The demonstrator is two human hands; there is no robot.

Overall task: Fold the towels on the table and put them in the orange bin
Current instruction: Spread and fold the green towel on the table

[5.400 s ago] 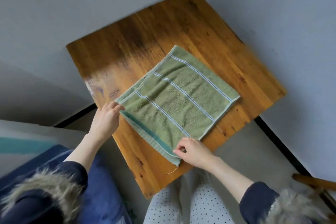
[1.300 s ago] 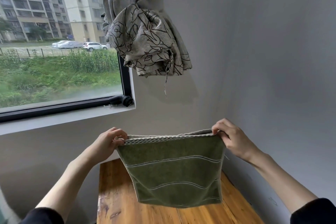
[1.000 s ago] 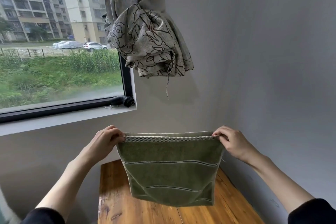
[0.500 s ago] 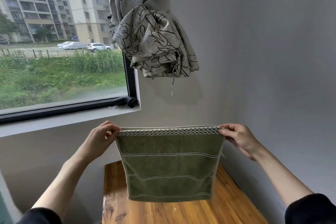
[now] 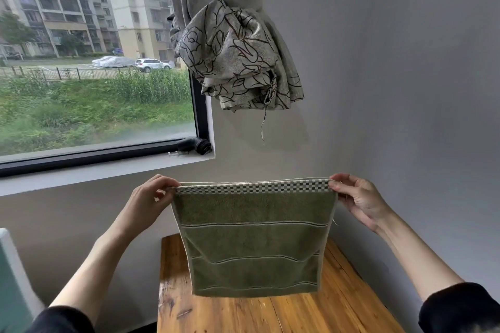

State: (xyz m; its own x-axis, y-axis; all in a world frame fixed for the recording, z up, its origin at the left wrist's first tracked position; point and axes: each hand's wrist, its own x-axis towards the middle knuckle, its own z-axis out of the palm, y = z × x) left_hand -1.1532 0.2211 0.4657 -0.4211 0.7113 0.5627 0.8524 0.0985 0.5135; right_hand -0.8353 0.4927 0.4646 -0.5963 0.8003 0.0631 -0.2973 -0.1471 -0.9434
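I have both arms stretched forward and raised. My left hand (image 5: 147, 199) pinches the towel (image 5: 254, 240) at its top left corner, my right hand (image 5: 357, 197) pinches the top right, level with each other.

At the frame's centre hangs an olive-green towel (image 5: 254, 240) with thin pale stripes and a green-and-white checked top band, above a honey-brown wooden table (image 5: 349, 305); the upper-centre curtain (image 5: 230, 43) is grey-beige with dark outlined flowers.
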